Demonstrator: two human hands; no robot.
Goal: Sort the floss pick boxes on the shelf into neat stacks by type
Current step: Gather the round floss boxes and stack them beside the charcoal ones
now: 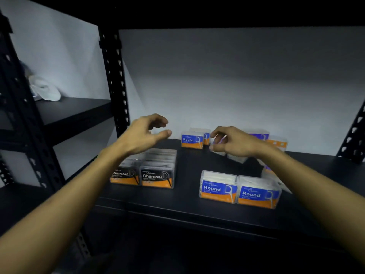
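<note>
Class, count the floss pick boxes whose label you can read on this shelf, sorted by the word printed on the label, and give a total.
Charcoal boxes: 2
Round boxes: 3
Total with readable labels: 5
More boxes sit behind the right hand, too hidden or blurred to read or count.

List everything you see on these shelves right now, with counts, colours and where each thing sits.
Charcoal boxes: two, black and orange, front left, side by side.
Round boxes, front: two, blue and orange, front right, side by side.
Round boxes, back: at least two, blue and orange, rear centre.
Other boxes: count unclear, partly hidden behind the right hand.
White object: one, left bay, blurred.
Shelf: black.
Left hand: open, empty.
Right hand: open, empty.
</note>
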